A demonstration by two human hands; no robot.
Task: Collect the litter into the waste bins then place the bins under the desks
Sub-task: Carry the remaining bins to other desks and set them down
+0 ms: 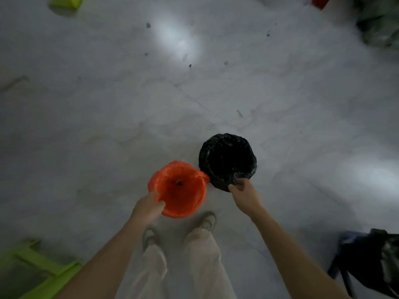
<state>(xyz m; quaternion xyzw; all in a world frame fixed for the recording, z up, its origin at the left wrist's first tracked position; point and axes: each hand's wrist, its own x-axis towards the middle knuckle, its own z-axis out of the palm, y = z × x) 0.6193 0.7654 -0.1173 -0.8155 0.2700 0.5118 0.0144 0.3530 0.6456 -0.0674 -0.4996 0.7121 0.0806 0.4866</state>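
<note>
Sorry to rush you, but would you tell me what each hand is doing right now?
Left hand: gripping the rim of the orange-lined bin.
Right hand: pinching the rim of the black-lined bin.

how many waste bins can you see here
2. The orange-lined bin is by the left hand, which grips its near rim. The black-lined bin is just right of it, its near rim gripped by the right hand. More may be out of view.
</note>
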